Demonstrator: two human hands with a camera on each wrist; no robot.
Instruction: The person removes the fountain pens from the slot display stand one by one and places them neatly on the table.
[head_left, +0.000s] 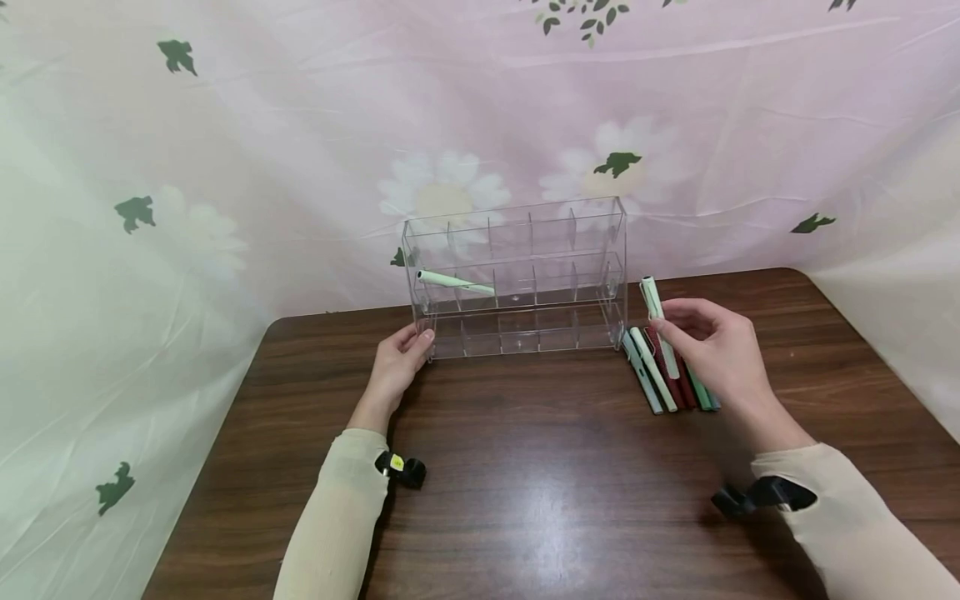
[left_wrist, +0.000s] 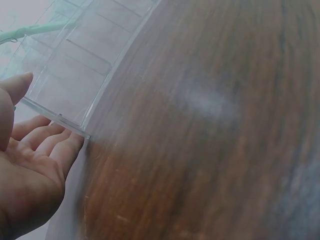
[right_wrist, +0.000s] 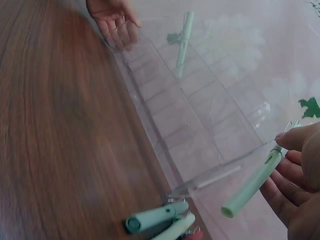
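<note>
A clear plastic organizer point(head_left: 517, 323) with several compartments stands at the back of the table. My left hand point(head_left: 399, 360) holds its lower left corner, the thumb in front and the other fingers at the side point(left_wrist: 45, 160). Inside its middle tier, a pale green pen point(head_left: 456, 283) leans at a slant toward the left. Between thumb and fingers, my right hand point(head_left: 712, 346) pinches another pale green pen point(right_wrist: 252, 185), tilted and raised beside the organizer's right end. Below that hand lies a row of pens, among them a blue-grey pen point(head_left: 643, 375) and a dark green one point(head_left: 699, 387).
Brown wood-grain table point(head_left: 510, 483) spreads out in front of the organizer. A pale pink cloth point(head_left: 315, 125) printed with flowers and green birds hangs right behind the table and along its sides.
</note>
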